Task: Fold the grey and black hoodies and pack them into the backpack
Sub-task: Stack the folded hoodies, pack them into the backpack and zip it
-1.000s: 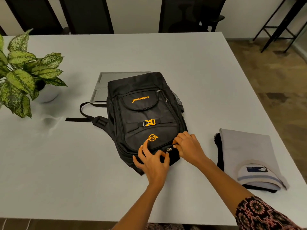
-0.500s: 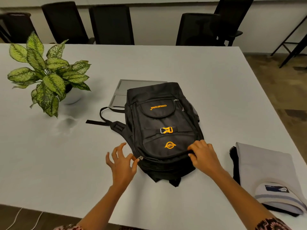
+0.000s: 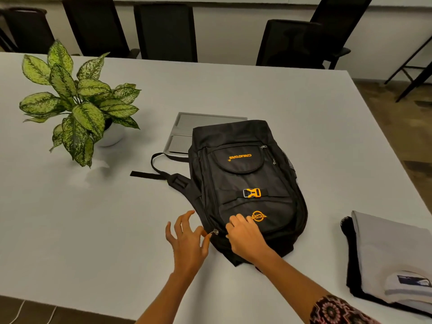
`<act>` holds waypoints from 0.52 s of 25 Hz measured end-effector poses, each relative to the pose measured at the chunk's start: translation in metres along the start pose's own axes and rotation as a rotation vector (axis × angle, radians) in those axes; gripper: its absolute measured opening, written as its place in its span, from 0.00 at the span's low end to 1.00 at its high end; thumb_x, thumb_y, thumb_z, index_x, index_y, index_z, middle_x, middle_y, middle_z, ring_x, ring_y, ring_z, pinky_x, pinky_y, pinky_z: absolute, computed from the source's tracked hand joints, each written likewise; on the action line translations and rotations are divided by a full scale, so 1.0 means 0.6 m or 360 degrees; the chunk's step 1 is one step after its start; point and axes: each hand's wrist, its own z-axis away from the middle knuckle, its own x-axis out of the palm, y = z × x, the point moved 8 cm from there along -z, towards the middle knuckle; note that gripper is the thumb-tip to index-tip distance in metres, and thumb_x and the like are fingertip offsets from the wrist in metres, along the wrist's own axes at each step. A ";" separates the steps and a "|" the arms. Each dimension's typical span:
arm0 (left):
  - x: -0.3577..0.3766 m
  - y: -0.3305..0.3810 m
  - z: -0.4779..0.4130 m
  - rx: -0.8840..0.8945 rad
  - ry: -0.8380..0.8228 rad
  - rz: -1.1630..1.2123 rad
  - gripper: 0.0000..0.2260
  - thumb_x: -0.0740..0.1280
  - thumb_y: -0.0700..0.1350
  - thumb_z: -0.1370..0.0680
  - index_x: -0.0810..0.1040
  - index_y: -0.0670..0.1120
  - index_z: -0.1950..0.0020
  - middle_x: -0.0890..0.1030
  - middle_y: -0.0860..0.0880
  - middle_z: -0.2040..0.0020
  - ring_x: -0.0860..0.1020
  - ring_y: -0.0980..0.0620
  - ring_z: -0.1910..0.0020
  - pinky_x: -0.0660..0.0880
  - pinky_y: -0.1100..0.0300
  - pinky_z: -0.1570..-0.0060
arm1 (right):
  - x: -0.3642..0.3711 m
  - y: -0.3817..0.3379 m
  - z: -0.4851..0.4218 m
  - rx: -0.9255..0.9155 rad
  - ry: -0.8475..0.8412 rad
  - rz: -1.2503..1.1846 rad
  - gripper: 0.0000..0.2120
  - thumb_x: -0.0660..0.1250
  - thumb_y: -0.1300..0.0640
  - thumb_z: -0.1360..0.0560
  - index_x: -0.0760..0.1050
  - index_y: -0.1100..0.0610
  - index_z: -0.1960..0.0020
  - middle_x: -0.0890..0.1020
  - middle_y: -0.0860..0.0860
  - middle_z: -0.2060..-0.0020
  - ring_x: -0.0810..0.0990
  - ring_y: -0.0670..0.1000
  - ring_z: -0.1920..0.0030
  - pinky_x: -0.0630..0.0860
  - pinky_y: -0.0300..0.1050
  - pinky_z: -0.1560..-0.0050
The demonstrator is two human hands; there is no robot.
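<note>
While the right hand [image 3: 245,239] clutches the backpack [image 3: 245,174], left hand [image 3: 187,244] fingers [image 3: 206,240] pinch its zipper pull [image 3: 215,232].
Hoodies [image 3: 385,249] lie right, nearer that hand.

Bare table [image 3: 88,230] lay open left of the backpack [image 3: 245,178], bounded far-left by the potted plant [image 3: 77,106] with its overhanging leaves; the loose strap [image 3: 159,174] trailed into it. A grey slab [image 3: 201,125] blocked the backpack's far-left end. The left hand [image 3: 187,246], pinching the zip pull [image 3: 215,232], and right hand [image 3: 245,239], gripping the fabric, crowded the near-left corner. An open strip separated backpack from the stacked hoodies [image 3: 385,249] at right
</note>
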 end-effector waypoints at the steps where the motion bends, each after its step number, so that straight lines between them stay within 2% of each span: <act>1: 0.001 -0.012 -0.009 -0.0046 0.0015 0.0029 0.07 0.74 0.54 0.31 0.83 0.53 0.64 0.75 0.43 0.33 0.65 0.41 0.30 0.53 0.36 0.31 | -0.006 0.004 -0.003 0.0028 -0.0005 -0.0042 0.15 0.82 0.49 0.42 0.80 0.54 0.63 0.79 0.50 0.64 0.79 0.52 0.63 0.74 0.46 0.67; 2: 0.004 -0.024 -0.021 -0.0094 0.0012 0.0048 0.06 0.76 0.53 0.32 0.83 0.53 0.64 0.75 0.43 0.33 0.65 0.41 0.30 0.53 0.36 0.31 | -0.013 0.007 -0.005 0.0046 -0.0026 -0.0117 0.13 0.80 0.49 0.38 0.80 0.55 0.62 0.79 0.50 0.62 0.79 0.53 0.61 0.74 0.46 0.65; 5: 0.018 -0.058 -0.079 -0.0122 -0.0055 -0.0011 0.08 0.80 0.52 0.35 0.84 0.51 0.64 0.76 0.42 0.35 0.67 0.39 0.31 0.52 0.36 0.32 | -0.033 0.022 -0.012 0.0109 -0.0061 -0.0313 0.10 0.66 0.52 0.22 0.79 0.59 0.49 0.78 0.53 0.51 0.76 0.53 0.48 0.72 0.47 0.54; 8: 0.033 -0.076 -0.155 -0.0021 -0.0125 -0.0095 0.10 0.81 0.52 0.36 0.83 0.51 0.64 0.77 0.42 0.36 0.70 0.38 0.32 0.51 0.35 0.32 | -0.034 0.035 -0.015 0.0149 -0.0037 -0.0455 0.11 0.63 0.51 0.20 0.78 0.59 0.48 0.77 0.51 0.49 0.73 0.50 0.47 0.71 0.43 0.50; 13: 0.058 -0.090 -0.262 0.0168 -0.0214 -0.0197 0.09 0.79 0.51 0.34 0.84 0.48 0.62 0.77 0.42 0.37 0.69 0.40 0.32 0.48 0.34 0.30 | -0.023 0.056 -0.012 0.0259 -0.0056 -0.0668 0.09 0.65 0.52 0.21 0.77 0.57 0.52 0.71 0.44 0.56 0.69 0.45 0.53 0.72 0.41 0.52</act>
